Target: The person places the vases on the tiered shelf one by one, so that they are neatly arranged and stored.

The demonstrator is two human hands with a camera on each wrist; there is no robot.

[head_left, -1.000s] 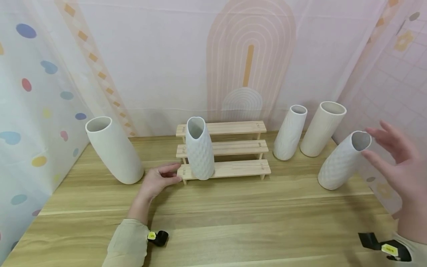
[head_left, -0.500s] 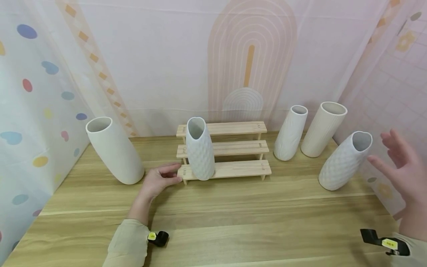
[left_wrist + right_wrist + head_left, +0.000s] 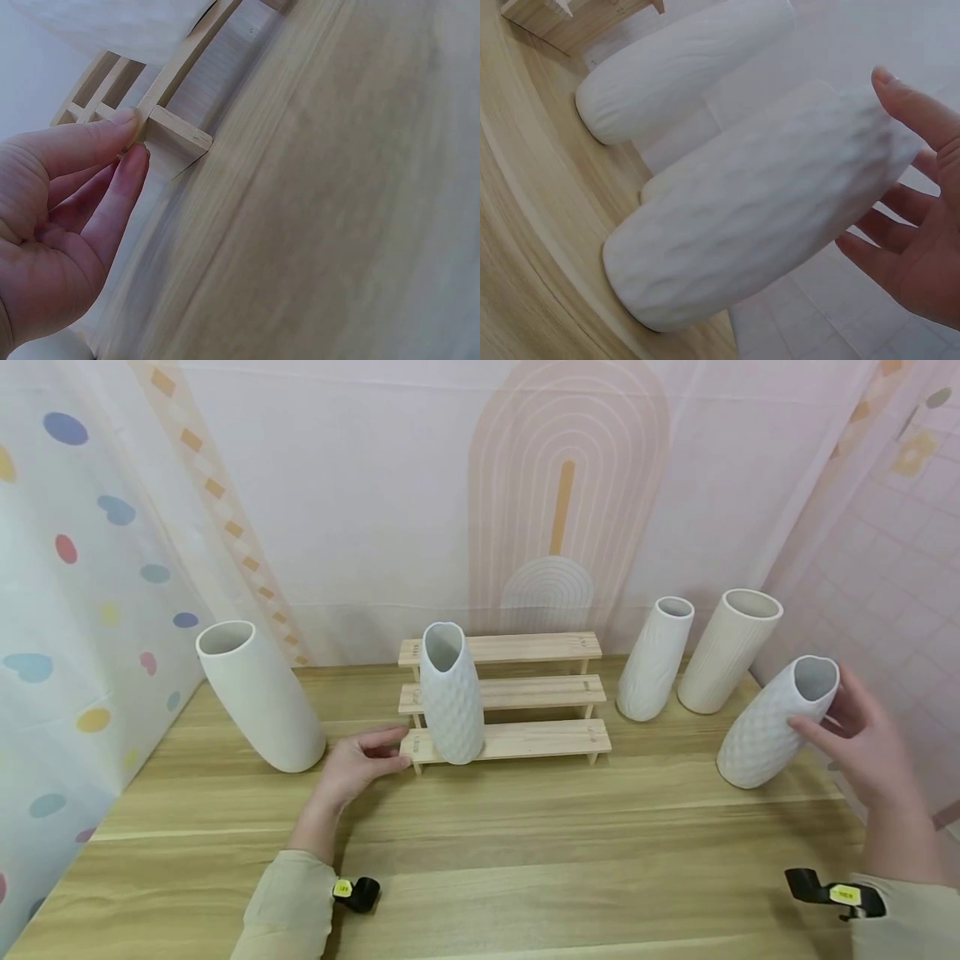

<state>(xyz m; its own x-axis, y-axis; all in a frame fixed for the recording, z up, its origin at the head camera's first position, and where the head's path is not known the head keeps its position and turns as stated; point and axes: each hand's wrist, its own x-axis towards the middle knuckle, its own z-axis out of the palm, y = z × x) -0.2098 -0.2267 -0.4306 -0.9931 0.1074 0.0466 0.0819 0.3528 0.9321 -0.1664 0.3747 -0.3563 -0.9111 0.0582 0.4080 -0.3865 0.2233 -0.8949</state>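
Observation:
In the head view, my right hand [image 3: 862, 743] is around the upper part of a dimpled white vase [image 3: 761, 735], thumb in front and fingers behind. The vase leans in view, its base on the table. The right wrist view shows fingertips [image 3: 846, 244] along the side of that vase [image 3: 742, 210]; how firmly they hold cannot be told. My left hand [image 3: 351, 770] pinches the left end of the lowest step of a wooden tiered rack [image 3: 540, 739]. The left wrist view shows thumb and fingers [image 3: 127, 176] at the board's edge. A second dimpled vase [image 3: 453, 714] stands on that step.
A smooth white vase [image 3: 262, 702] stands left of the rack. To the rack's right are a narrow textured vase [image 3: 652, 664] and a wider ribbed vase [image 3: 727, 656]. Printed cloth [image 3: 360, 502] hangs behind the wooden table [image 3: 525, 852].
My right hand drew a little away to the right of the dimpled vase, then came back left and now wraps its upper part. My left hand has stayed at the rack.

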